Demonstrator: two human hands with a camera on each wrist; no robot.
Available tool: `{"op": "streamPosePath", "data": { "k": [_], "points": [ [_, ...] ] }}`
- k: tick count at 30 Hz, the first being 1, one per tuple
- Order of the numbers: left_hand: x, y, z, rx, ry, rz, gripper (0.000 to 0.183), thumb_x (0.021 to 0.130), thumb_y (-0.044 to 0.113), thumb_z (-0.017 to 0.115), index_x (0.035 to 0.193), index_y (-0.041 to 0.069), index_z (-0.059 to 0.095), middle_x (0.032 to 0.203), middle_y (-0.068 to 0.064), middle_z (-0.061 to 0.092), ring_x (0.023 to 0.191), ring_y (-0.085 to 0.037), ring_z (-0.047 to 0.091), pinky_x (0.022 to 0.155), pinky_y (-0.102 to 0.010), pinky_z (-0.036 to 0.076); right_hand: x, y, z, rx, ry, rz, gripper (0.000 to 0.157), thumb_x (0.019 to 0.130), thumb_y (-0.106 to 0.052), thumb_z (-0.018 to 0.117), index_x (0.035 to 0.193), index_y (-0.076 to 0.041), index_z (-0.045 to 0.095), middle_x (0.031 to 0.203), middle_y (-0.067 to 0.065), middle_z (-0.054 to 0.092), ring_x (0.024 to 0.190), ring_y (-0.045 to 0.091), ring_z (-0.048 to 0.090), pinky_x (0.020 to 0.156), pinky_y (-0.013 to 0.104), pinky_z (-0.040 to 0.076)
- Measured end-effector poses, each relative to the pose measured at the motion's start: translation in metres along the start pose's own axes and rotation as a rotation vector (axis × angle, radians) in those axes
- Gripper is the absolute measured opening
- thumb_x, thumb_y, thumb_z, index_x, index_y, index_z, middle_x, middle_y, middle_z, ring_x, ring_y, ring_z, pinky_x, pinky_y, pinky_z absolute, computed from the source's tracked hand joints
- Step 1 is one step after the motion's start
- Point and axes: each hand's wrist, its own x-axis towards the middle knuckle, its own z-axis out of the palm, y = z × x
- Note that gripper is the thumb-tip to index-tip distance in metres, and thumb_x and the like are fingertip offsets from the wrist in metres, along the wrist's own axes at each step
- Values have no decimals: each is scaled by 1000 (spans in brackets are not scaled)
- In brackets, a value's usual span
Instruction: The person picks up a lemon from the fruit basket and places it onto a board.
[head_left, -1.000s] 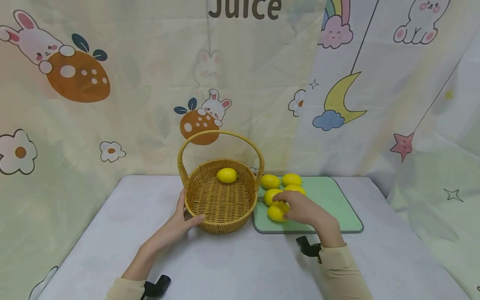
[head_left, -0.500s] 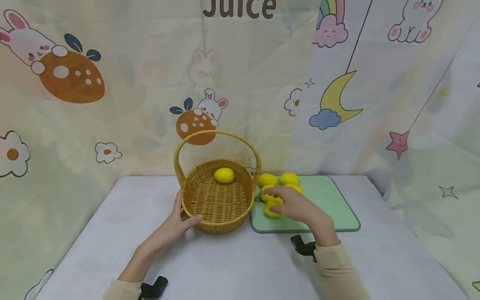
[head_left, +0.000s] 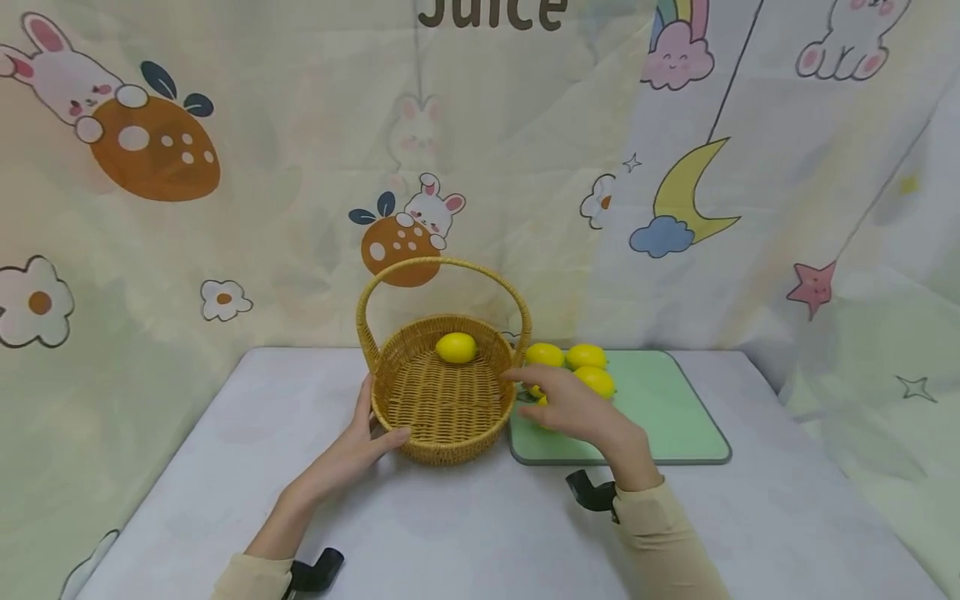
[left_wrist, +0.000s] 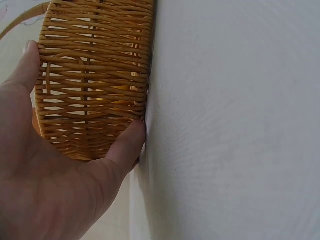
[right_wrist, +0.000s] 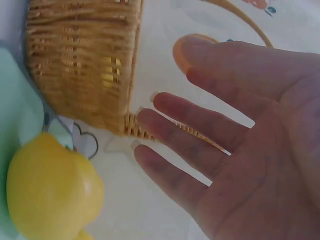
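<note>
My left hand (head_left: 360, 437) holds the round wicker basket (head_left: 442, 454) at its left side. In the left wrist view, the left hand's thumb and fingers span the woven wall (left_wrist: 95, 80) from rim to base. One lemon (head_left: 456, 348) lies inside at the back of the basket. My right hand (head_left: 581, 408) hovers over the lemons to the right, its fingertips at the basket's right rim. The right wrist view shows that hand's fingers extended and empty, with a lemon (right_wrist: 55, 185) below them. Several lemons (head_left: 595, 382) sit on the green board, some partly hidden behind the right hand.
The green cutting board (head_left: 667, 417) with a grey edge lies right beside the basket on the white table (head_left: 465, 533). Behind stands a printed cloth backdrop (head_left: 300, 167). The basket's tall arched handle (head_left: 442, 261) rises above its opening.
My right hand has moved left, from the front lemon toward the basket's right rim. My left hand and the basket stay in place. The head view shifts slightly.
</note>
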Motion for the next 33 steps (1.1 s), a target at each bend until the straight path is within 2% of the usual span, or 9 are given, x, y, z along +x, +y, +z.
{"op": "streamPosePath", "data": {
  "k": [6, 12, 17, 20, 27, 33],
  "points": [
    [0, 0, 0, -17, 5, 3, 107, 93, 48, 64, 148, 48, -28, 166, 1, -20, 155, -36, -4, 119, -67, 6, 15, -5, 11, -22, 16, -58, 50, 91, -13, 70, 139, -13, 57, 134, 2, 63, 116, 21, 59, 99, 45, 51],
    [0, -3, -1, -21, 9, -5, 107, 93, 48, 65, 147, 48, -28, 166, -1, -19, 156, -35, -4, 119, -66, 5, 31, -5, 25, 30, 6, -61, 51, 91, -12, 71, 140, -14, 57, 140, 5, 59, 129, 24, 55, 106, 46, 47],
    [1, -4, 0, -26, 11, 14, 108, 94, 45, 65, 150, 44, -27, 166, -2, -18, 155, -38, -1, 120, -65, 8, 47, -5, 37, 34, -2, -82, 51, 91, -11, 70, 141, -14, 56, 141, 6, 58, 130, 26, 54, 106, 46, 47],
    [0, -3, 0, -40, 14, 16, 108, 93, 45, 66, 150, 46, -26, 166, 1, -18, 156, -35, -2, 120, -65, 8, 58, -6, 39, 10, -16, -69, 51, 92, -13, 69, 141, -17, 56, 143, 4, 56, 134, 24, 51, 108, 46, 46],
    [0, -2, 1, -52, 23, 23, 106, 92, 45, 67, 148, 52, -23, 167, 5, -13, 156, -29, -1, 120, -65, 7, 78, -8, 37, -44, -36, -47, 54, 91, -15, 70, 143, -16, 55, 148, 6, 52, 138, 26, 47, 112, 48, 42],
    [0, -5, 1, -60, 30, 12, 107, 92, 45, 68, 149, 50, -23, 167, 5, -12, 156, -28, -2, 121, -64, 5, 96, -10, 40, -74, -93, -13, 57, 92, -14, 69, 146, -15, 51, 151, 6, 49, 141, 28, 45, 113, 49, 40]
  ]
}}
